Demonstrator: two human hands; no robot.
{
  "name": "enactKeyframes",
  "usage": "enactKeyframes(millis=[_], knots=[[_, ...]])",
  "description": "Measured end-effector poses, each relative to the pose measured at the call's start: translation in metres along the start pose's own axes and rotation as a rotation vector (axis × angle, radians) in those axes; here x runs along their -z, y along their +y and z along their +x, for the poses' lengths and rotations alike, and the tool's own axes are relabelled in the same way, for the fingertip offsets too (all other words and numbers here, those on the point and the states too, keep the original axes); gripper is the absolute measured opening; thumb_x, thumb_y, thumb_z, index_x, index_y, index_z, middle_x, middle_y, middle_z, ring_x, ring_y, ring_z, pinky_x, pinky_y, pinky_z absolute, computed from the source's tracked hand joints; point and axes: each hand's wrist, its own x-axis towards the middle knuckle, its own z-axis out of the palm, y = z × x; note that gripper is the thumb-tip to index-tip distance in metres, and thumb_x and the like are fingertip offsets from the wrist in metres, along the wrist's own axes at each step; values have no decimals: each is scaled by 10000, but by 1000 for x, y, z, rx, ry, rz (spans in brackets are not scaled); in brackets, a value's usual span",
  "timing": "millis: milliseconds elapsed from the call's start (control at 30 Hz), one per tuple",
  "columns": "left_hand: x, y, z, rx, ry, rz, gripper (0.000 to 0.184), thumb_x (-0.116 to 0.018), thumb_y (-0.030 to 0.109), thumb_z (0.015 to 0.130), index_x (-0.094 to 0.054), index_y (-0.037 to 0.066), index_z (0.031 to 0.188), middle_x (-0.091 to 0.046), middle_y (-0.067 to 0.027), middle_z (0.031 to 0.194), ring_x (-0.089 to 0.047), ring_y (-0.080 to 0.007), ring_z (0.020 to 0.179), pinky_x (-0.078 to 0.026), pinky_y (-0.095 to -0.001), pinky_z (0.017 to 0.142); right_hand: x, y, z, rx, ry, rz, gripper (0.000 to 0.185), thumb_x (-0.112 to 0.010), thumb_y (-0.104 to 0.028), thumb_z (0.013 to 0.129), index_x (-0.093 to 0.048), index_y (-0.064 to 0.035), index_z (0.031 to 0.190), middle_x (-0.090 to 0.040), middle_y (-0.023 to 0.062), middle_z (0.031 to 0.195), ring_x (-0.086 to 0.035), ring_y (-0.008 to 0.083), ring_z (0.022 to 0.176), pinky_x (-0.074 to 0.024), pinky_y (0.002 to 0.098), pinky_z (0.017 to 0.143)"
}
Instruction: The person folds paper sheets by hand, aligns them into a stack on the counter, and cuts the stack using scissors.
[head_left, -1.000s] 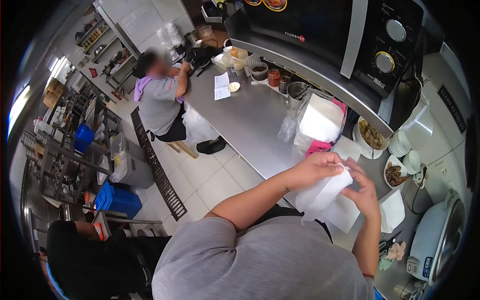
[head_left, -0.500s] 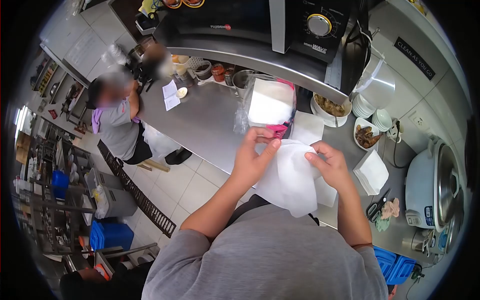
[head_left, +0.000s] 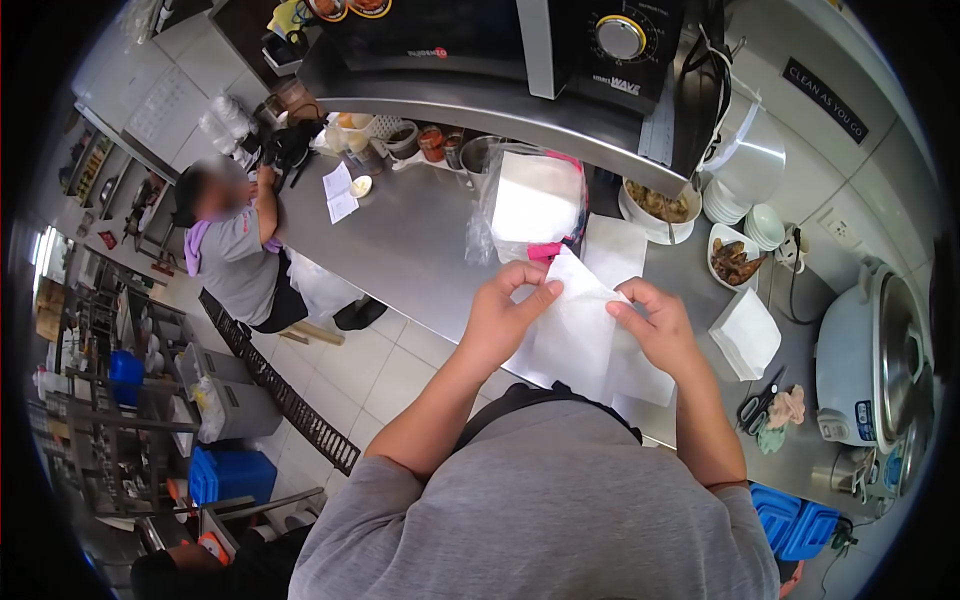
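A thin white paper napkin (head_left: 575, 335) hangs between my hands above the counter's near edge. My left hand (head_left: 505, 315) pinches its upper left edge between thumb and fingers. On the other side, the thumb and fingers of my right hand (head_left: 655, 322) close on its upper right edge. Just beyond lies an opened plastic pack of white napkins (head_left: 538, 195) with pink print. A flat white napkin (head_left: 614, 248) rests beside that pack, partly behind the held one. To the right of my right hand sits a stack of folded napkins (head_left: 746, 335).
A microwave (head_left: 430, 55) stands on a steel shelf above the steel counter (head_left: 420, 215). Food bowls (head_left: 660, 210), scissors (head_left: 758, 405) and a large rice cooker (head_left: 865, 355) are to the right. Another person (head_left: 235, 240) sits at the far left end.
The napkin was billowing and loosely spread; now it hangs narrower and flatter, with a pointed top corner between my hands. Both hands keep nearly the same place.
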Motion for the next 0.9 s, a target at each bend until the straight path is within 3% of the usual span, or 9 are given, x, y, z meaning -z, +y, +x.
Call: enactKeyframes(millis=[133, 267, 333, 467, 567, 667, 767, 900], knots=[[2, 0, 6, -309, -16, 22, 84, -685, 98, 857, -609, 62, 860, -599, -126, 1251, -462, -264, 1271, -314, -385, 1066, 3, -4, -4, 25, -47, -43, 213, -703, -203, 847, -631, -15, 916, -660, 127, 855, -621, 225, 778, -475, 319, 719], [13, 11, 8, -510, 41, -8, 120, -666, 92, 857, -554, 76, 817, -543, -157, 1353, -339, -346, 1380, -214, -474, 1123, 10, 15, -7, 27, -176, -159, 254, -768, -176, 789, -632, -7, 921, -648, 60, 872, -571, 144, 815, -452, 279, 733], [23, 14, 10, -566, 51, 15, 135, -659, 100, 862, -536, 83, 808, -527, -166, 1374, -315, -366, 1393, -197, -498, 1128, 14, 14, -10, -72, -165, -122, 244, -747, -186, 802, -636, -10, 929, -658, 97, 907, -599, 206, 828, -467, 309, 750], [32, 14, 8, -539, 135, -46, 132, -676, 118, 854, -564, 79, 797, -675, -116, 1106, -486, -333, 1263, -191, -516, 1132, 22, 26, -18, -77, -82, -53, 227, -735, -174, 807, -637, -12, 932, -664, 109, 903, -612, 227, 821, -472, 317, 761], [43, 12, 9, -604, 172, 63, 79, -708, 78, 821, -632, 60, 832, -691, -84, 1000, -585, -283, 1136, -211, -522, 1133, 33, 24, -20, -166, -76, -91, 203, -730, -158, 813, -639, -16, 926, -670, 83, 906, -613, 187, 827, -473, 301, 773], [41, 15, 5, -587, 206, 105, 121, -738, 36, 781, -677, 45, 885, -687, -82, 971, -619, -248, 1077, -236, -527, 1128, 39, 42, -26, -59, 89, 30, 200, -735, -130, 801, -642, -20, 940, -671, 55, 930, -607, 156, 852, -475, 305, 792], [38, 9, -1, -540, 191, -6, 267, -754, -13, 751, -682, 15, 1007, -651, -92, 1047, -580, -208, 1102, -306, -445, 1105, 34, 50, -30, -74, 290, 608, 230, -735, -97, 788, -636, -11, 978, -664, 49, 939, -596, 146, 885, -465, 297, 824], [32, -6, -2, -493, 151, -139, 370, -738, -59, 752, -658, 0, 1109, -582, -111, 1212, -534, -188, 1140, -372, -342, 1046, 12, 58, -41, -256, 349, 662, 297, -723, -82, 797, -614, 20, 1053, -652, 65, 1001, -596, 150, 924, -450, 292, 887]])
